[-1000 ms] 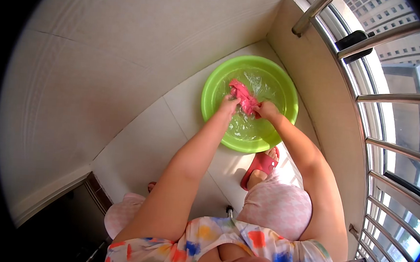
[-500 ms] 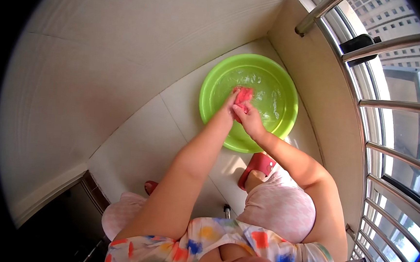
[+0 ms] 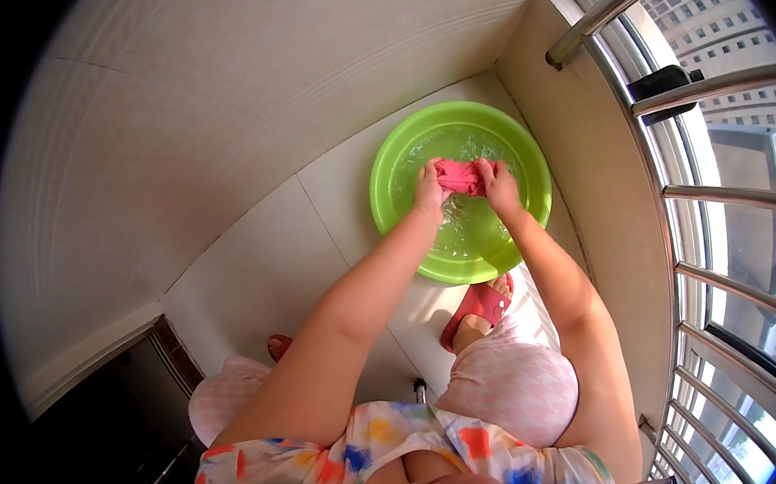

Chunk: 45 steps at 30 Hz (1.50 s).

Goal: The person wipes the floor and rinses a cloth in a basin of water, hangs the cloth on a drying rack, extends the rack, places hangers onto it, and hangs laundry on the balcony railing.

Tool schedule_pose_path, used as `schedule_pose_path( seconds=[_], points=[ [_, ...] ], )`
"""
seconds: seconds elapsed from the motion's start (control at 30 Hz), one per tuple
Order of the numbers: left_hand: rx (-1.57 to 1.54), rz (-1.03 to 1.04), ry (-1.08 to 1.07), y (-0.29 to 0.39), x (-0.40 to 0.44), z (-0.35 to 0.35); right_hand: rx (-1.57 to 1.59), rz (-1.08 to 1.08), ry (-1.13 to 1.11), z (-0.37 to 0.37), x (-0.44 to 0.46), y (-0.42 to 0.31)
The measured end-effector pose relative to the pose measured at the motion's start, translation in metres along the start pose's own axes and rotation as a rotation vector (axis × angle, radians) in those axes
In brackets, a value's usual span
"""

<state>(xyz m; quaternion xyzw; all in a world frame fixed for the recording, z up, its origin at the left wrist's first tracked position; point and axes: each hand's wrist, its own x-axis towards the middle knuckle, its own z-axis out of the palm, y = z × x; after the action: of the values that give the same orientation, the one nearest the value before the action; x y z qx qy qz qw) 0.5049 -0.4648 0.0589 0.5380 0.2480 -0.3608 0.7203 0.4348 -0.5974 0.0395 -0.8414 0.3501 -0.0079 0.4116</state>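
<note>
Since its ends are gripped by the tightly curled fingers of the left hand (image 3: 429,189) and right hand (image 3: 501,189), the pink cloth (image 3: 458,178) is held bunched between them over the green basin (image 3: 380,177), presumably so drips are caught.

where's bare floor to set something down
Widest: the floor between left wall, basin and left arm. A slim strip shows between basin and low wall. Crowded: the basin's near edge, by the right slipper, and its middle, where left hand and right hand hold the cloth.
</note>
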Motion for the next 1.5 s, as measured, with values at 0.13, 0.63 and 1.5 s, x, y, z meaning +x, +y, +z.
schedule_pose_path(
  seconds=[0.13, 0.63, 1.5],
  points=[
    [0.293, 0.054, 0.107, -0.02, 0.041, -0.025, -0.199, -0.052, -0.15, 0.021, -0.009, 0.026],
    [-0.318, -0.454, -0.359, -0.036, 0.038, -0.028, 0.513, 0.034, -0.026, 0.039, -0.076, -0.048],
    [0.056, -0.108, 0.036, -0.027, 0.054, -0.042, -0.32, -0.092, -0.377, 0.016, -0.011, 0.026]
  ],
)
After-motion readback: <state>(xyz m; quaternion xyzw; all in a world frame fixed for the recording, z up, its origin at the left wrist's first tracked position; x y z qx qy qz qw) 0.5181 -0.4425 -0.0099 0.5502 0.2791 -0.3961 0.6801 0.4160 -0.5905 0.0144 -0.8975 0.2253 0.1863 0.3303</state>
